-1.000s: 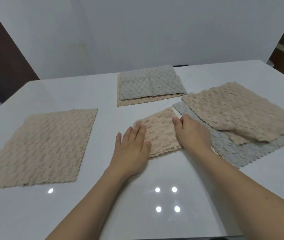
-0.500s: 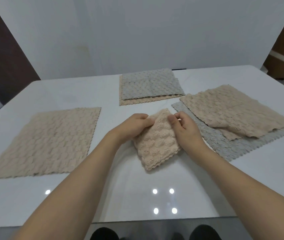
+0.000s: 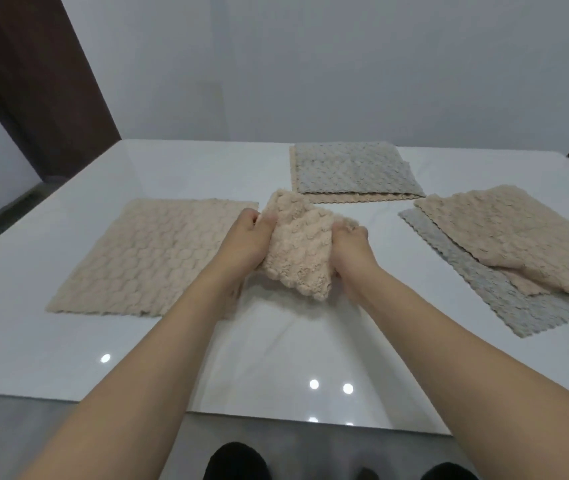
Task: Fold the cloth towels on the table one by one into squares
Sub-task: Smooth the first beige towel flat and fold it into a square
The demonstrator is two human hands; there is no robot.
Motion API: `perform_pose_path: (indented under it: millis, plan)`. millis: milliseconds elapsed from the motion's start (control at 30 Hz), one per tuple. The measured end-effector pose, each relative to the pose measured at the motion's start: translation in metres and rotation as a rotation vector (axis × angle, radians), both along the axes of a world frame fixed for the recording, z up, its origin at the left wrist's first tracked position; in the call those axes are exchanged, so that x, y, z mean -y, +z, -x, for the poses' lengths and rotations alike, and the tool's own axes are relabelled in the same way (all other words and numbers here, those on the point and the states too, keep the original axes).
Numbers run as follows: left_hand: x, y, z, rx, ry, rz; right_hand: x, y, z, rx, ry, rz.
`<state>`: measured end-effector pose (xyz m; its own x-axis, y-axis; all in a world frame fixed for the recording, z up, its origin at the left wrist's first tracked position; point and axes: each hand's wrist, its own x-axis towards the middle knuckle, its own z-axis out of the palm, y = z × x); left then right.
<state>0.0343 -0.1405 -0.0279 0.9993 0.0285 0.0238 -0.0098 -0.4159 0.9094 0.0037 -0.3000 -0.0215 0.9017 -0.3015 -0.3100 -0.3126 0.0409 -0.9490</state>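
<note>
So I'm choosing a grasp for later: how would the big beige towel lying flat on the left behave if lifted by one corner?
The flat beige towel would probably droop: the folded towel of like fabric sags between the left hand and right hand. Its nubby pile likely resists slipping. It looks light.

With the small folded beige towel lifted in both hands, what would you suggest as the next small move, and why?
Probably carry the small folded beige towel, gripped by the left hand and right hand, onto the far stack of folded grey and beige towels; it looks already folded.
</note>
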Motion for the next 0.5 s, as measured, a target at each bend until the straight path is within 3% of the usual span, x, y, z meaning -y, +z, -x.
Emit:
perform_pose_path:
  millis: [167, 500]
  plan:
    - [-0.08, -0.003, -0.027, 0.043, 0.172, 0.032, -0.091, 0.01, -0.041, 0.163, 0.066, 0.288]
    - [-0.293, -0.011, -0.132, 0.089, 0.461, -0.102, -0.285, -0.007, -0.176, 0.194, 0.302, 0.408]
